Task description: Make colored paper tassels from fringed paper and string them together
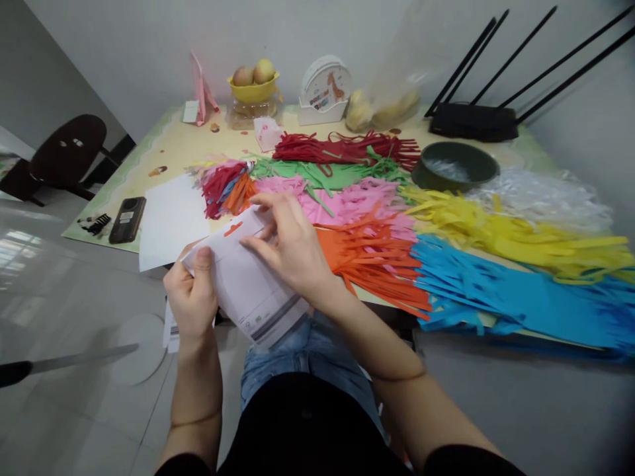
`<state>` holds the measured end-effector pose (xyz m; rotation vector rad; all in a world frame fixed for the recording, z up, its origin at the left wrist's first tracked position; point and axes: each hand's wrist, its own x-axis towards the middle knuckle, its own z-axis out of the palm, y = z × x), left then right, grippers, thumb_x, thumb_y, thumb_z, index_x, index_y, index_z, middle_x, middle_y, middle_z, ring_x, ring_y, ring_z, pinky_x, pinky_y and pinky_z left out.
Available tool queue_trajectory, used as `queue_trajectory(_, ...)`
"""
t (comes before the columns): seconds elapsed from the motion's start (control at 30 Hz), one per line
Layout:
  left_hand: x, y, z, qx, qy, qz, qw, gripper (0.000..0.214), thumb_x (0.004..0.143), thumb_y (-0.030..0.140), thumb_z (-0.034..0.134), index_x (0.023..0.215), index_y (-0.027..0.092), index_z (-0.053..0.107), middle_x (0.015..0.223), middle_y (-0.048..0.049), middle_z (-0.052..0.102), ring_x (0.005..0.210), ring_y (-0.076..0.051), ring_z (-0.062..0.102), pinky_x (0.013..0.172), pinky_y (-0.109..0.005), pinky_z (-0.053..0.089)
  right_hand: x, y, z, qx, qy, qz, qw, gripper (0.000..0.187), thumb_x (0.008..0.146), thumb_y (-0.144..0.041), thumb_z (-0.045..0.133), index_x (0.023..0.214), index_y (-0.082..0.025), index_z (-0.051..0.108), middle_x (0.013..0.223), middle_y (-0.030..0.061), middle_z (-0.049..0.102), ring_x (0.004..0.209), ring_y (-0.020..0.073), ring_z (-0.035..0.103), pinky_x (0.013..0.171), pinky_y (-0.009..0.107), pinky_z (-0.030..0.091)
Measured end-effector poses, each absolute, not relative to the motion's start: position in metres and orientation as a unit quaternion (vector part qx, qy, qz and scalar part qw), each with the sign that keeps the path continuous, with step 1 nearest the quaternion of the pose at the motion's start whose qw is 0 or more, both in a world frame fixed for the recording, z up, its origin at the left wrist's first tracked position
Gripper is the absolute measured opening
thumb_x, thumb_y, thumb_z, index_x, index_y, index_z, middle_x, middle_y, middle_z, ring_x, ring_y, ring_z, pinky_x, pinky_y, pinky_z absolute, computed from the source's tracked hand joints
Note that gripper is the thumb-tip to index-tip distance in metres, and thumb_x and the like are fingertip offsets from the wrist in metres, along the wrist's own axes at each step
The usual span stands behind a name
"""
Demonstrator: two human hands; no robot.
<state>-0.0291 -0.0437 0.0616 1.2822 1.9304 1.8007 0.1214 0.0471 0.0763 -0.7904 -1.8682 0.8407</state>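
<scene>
My left hand grips the left edge of a flat white paper packet, thumb on top. A hang slot shows near the packet's upper edge, with small print and a dark striped band at its lower end. My right hand is at the packet's upper right, thumb and curled fingers against it. The packet is tilted over my lap, in front of the table edge. Just beyond it lie a multicoloured tassel bundle and orange fringed paper.
Fringed paper in blue, yellow, pink, green and dark red covers the table. A dark green bowl and black router stand right. Left are a white sheet and phone.
</scene>
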Motion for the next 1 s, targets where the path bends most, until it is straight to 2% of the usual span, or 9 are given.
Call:
queue_trajectory(0.1, -0.054, -0.060, 0.047, 0.349, 0.680, 0.633, 0.125, 0.035, 0.088, 0.052, 0.067, 0.088, 0.018, 0.071, 0.073, -0.0003, 0.067, 0.058, -0.012, 0.057, 0.051, -0.022, 0.046, 0.131, 0.049, 0.063, -0.332, -0.752, 0.357, 0.444, 0.059, 0.082, -0.036, 0.079, 0.134, -0.026, 0.053, 0.140, 0.0132, 0.053, 0.135, 0.0316, 0.051, 0.113, 0.051, 0.046)
queue_trajectory(0.17, -0.078, -0.066, 0.037, 0.268, 0.685, 0.669, 0.108, 0.035, 0.086, 0.054, 0.067, 0.090, 0.019, 0.068, 0.078, -0.0014, 0.070, 0.061, -0.015, 0.061, 0.054, -0.024, 0.052, 0.137, 0.054, 0.050, -0.291, -0.749, 0.482, 0.348, 0.074, 0.077, -0.042, 0.083, 0.140, -0.024, 0.048, 0.141, 0.0143, 0.056, 0.129, 0.0299, 0.057, 0.104, 0.047, 0.053)
queue_trajectory(0.27, -0.119, -0.063, 0.027, 0.231, 0.655, 0.713, 0.094, 0.039, 0.089, 0.058, 0.058, 0.097, 0.022, 0.066, 0.099, -0.0064, 0.074, 0.090, -0.023, 0.070, 0.082, -0.036, 0.061, 0.136, 0.065, 0.047, -0.164, -0.755, 0.619, 0.143, 0.055, 0.085, -0.037, 0.073, 0.134, -0.019, 0.055, 0.123, 0.0111, 0.070, 0.104, 0.0222, 0.071, 0.084, 0.034, 0.058)
queue_trajectory(0.37, -0.153, -0.051, 0.021, 0.277, 0.626, 0.718, 0.125, 0.051, 0.096, 0.063, 0.039, 0.120, 0.024, 0.061, 0.135, -0.0105, 0.065, 0.123, -0.026, 0.063, 0.104, -0.042, 0.055, 0.113, 0.070, 0.076, -0.155, -0.850, 0.487, 0.129, 0.029, 0.090, -0.022, 0.063, 0.118, -0.017, 0.066, 0.111, 0.0081, 0.075, 0.096, 0.0204, 0.072, 0.086, 0.032, 0.055)
queue_trajectory(0.53, -0.178, -0.030, 0.007, 0.225, 0.656, 0.720, -0.025, 0.062, 0.096, 0.056, 0.043, 0.148, 0.023, 0.033, 0.162, -0.0188, 0.036, 0.142, -0.027, 0.050, 0.111, -0.047, 0.048, 0.028, 0.064, 0.120, -0.226, -0.948, 0.141, 0.174, 0.034, 0.099, -0.016, 0.048, 0.130, -0.015, 0.062, 0.112, 0.0158, 0.075, 0.101, 0.0296, 0.070, 0.079, 0.040, 0.054)
queue_trajectory(0.7, -0.176, -0.006, -0.022, 0.408, 0.730, 0.533, -0.124, 0.053, 0.099, 0.047, 0.046, 0.144, 0.019, 0.049, 0.157, -0.0196, 0.044, 0.148, -0.027, 0.042, 0.121, -0.046, 0.034, -0.028, 0.134, 0.097, -0.233, -0.953, 0.159, 0.108, 0.041, 0.099, -0.051, 0.055, 0.119, -0.018, 0.068, 0.111, 0.0141, 0.076, 0.107, 0.0318, 0.070, 0.084, 0.040, 0.055)
queue_trajectory(0.8, -0.171, 0.006, -0.042, 0.546, 0.743, 0.382, -0.065, 0.055, 0.095, 0.050, 0.052, 0.137, 0.014, 0.059, 0.151, -0.0235, 0.051, 0.146, -0.036, 0.043, 0.122, -0.055, 0.030, -0.026, 0.222, 0.081, -0.439, -0.868, 0.145, 0.181, 0.048, 0.105, -0.042, 0.040, 0.139, -0.012, 0.055, 0.133, 0.0194, 0.067, 0.124, 0.0313, 0.063, 0.101, 0.042, 0.049)
queue_trajectory(0.9, -0.160, 0.011, -0.054, 0.581, 0.776, 0.244, -0.018, 0.061, 0.091, 0.053, 0.059, 0.139, 0.015, 0.059, 0.154, -0.0233, 0.049, 0.147, -0.045, 0.037, 0.118, -0.068, 0.027, -0.028, 0.287, 0.063, -0.516, -0.832, 0.165, 0.117, 0.062, 0.105, -0.049, 0.036, 0.151, -0.007, 0.044, 0.141, 0.0271, 0.059, 0.132, 0.0364, 0.056, 0.106, 0.049, 0.045)
queue_trajectory(1.0, -0.148, 0.010, -0.058, 0.573, 0.802, 0.169, -0.014, 0.064, 0.090, 0.050, 0.061, 0.145, 0.018, 0.055, 0.158, -0.0210, 0.044, 0.150, -0.046, 0.031, 0.118, -0.072, 0.024, -0.051, 0.303, 0.042, -0.509, -0.837, 0.187, 0.074, 0.066, 0.102, -0.058, 0.037, 0.148, -0.013, 0.052, 0.147, 0.0282, 0.053, 0.133, 0.0394, 0.055, 0.105, 0.054, 0.046)
